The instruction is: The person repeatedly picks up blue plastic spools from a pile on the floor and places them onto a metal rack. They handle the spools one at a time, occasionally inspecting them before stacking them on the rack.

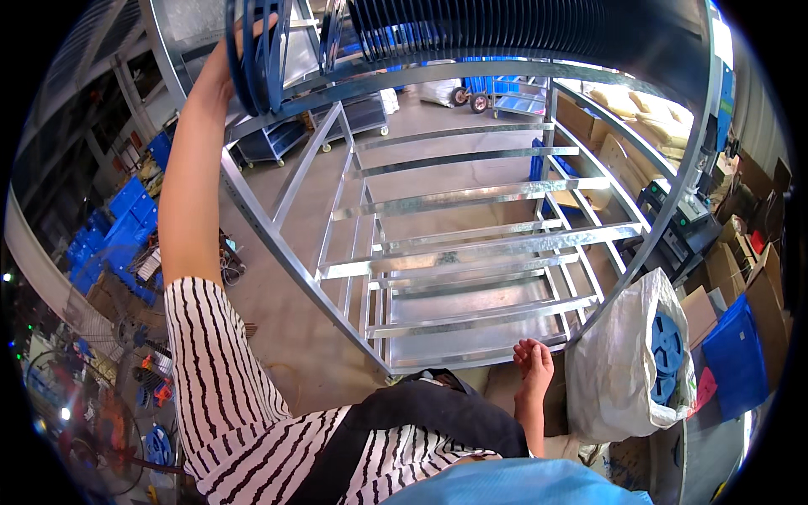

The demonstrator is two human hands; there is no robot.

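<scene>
Our dark blue reels (270, 71) stand on edge at the upper left, at the left end of the rack's top level, with our left hand (244, 40) in among them. Its fingers reach between the round flanges, which partly hide them, so we cannot tell whether they grasp a rim or only touch it. Just to the right, a long row of thin dark discs (438, 29) stands closely packed along the same level. Below, the bare metal crossbars of the silvery rack (480, 240) step down toward us. Our right hand (534, 364) is low, near the rack's lower right corner, its fingers loosely curled and holding nothing we can see. Just beside it on the right stands an open white sack (608, 362) with blue reels (667, 345) showing inside, and a blue sheet (737, 358) lies beyond that. Farther off, we see pale stuffed sacks (644, 105) at the upper right, blue bins (122, 223) at the left, and a blue wheeled trolley (522, 103) behind the rack.
</scene>
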